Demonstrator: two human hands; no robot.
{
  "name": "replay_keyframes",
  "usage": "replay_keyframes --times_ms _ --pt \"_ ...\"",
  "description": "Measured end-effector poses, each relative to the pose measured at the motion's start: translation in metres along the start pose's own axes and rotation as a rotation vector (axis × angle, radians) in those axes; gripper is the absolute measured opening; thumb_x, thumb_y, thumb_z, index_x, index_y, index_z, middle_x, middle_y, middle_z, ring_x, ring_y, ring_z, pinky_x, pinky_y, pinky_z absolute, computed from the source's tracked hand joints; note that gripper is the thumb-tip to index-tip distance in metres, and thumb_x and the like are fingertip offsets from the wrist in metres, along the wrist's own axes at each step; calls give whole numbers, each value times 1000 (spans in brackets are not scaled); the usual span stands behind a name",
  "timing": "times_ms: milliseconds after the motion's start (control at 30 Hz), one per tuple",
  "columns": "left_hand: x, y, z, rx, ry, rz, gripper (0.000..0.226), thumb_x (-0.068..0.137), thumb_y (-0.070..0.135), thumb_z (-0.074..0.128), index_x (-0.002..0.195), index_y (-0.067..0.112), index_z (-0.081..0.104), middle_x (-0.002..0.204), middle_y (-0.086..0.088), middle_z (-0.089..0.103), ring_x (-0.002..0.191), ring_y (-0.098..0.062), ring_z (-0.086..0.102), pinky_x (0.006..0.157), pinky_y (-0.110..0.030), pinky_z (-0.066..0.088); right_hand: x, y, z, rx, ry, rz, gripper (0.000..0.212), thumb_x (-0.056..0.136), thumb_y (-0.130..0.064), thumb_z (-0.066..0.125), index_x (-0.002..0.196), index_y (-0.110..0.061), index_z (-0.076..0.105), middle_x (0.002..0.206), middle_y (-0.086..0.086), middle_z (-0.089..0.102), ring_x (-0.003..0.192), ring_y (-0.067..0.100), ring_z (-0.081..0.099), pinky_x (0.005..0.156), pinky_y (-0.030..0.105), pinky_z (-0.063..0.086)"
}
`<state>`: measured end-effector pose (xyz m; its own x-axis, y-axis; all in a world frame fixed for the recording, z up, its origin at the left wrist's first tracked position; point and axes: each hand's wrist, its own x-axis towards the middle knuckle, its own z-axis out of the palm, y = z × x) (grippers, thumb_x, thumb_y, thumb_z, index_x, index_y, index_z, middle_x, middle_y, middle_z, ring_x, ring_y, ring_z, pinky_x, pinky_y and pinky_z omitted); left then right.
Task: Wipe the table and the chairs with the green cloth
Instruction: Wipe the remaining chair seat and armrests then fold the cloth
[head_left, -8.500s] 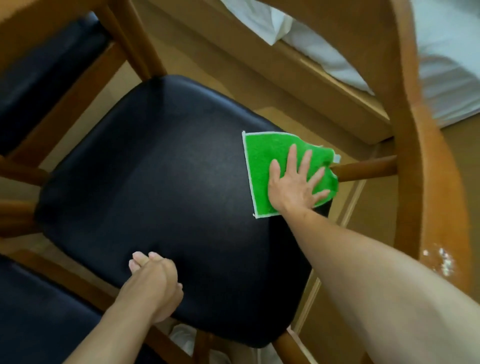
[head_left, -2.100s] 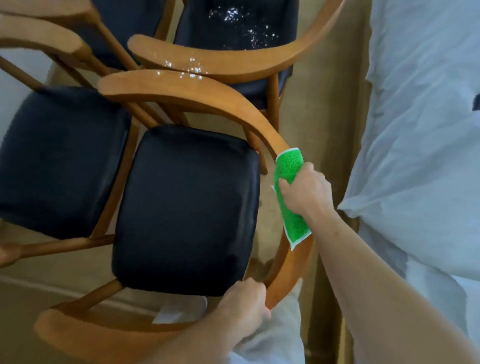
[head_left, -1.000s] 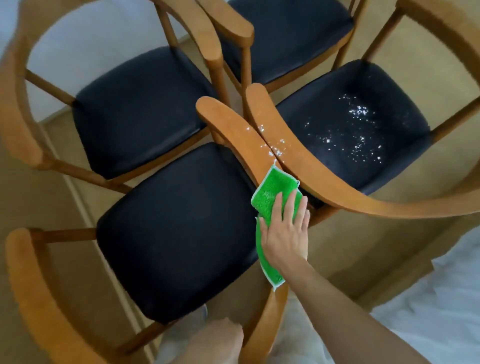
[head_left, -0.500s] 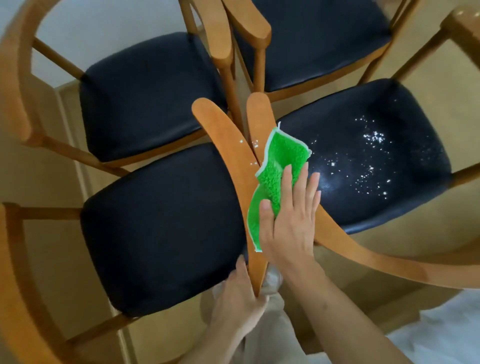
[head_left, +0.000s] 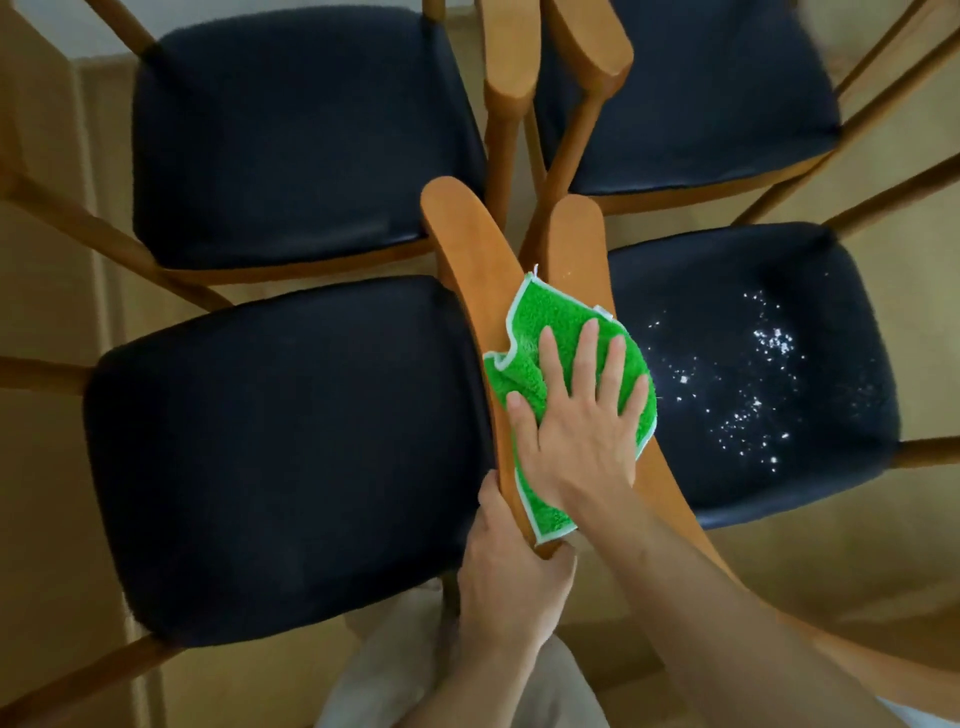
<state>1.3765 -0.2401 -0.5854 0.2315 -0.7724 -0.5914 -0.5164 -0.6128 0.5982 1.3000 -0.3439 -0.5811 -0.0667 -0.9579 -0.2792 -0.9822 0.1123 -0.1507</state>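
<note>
The green cloth (head_left: 550, 332) lies draped over two wooden armrests that run side by side, the near-left chair's armrest (head_left: 462, 244) and the near-right chair's armrest (head_left: 574, 234). My right hand (head_left: 576, 421) presses flat on the cloth with fingers spread. My left hand (head_left: 509, 566) grips the near end of the left armrest from below. The near-left chair has a black seat (head_left: 280, 447). The near-right chair's black seat (head_left: 753, 364) carries scattered white crumbs (head_left: 753, 389).
Two more wooden chairs with black seats stand behind, far left (head_left: 291, 135) and far right (head_left: 685, 88), their armrests meeting in the middle. Tan floor (head_left: 41, 519) shows around the chairs. My light trousers (head_left: 395, 670) are at the bottom.
My right hand has slid the cloth down and to the right across both armrests. My left hand has closed around the armrest end. The crumbs on the armrest are gone from sight.
</note>
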Motion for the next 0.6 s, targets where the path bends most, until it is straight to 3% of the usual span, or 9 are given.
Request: replay_keyframes --times_ms 233,433,500,600 --pt "1 -2 10 107 55 -36 96 65 63 71 136 41 9 128 13 49 114 -11 55 92 -32 51 60 -5 -18 -75 14 -237 69 94 -63 7 154 -28 1 163 6 -1 147 36 -8 113 62 -2" --pt "0 2 10 200 86 -72 94 65 67 71 133 41 11 112 21 41 104 -11 57 84 -28 49 114 -16 -26 -46 53 -358 70 95 -60 10 155 -23 8 162 3 15 149 30 -3 114 58 -2" --pt "-1 5 9 226 103 -77 91 65 67 72 130 43 11 107 21 39 101 -12 58 83 -29 50 107 -12 -23 -30 63 -358 69 96 -58 11 155 -21 10 161 4 17 149 27 -1 115 57 -1" --pt "0 5 9 212 117 -83 90 63 65 73 128 44 14 107 19 50 96 -12 60 81 -30 53 66 4 -17 -16 39 -398 68 97 -57 15 154 -21 14 161 6 15 149 28 4 115 56 1"
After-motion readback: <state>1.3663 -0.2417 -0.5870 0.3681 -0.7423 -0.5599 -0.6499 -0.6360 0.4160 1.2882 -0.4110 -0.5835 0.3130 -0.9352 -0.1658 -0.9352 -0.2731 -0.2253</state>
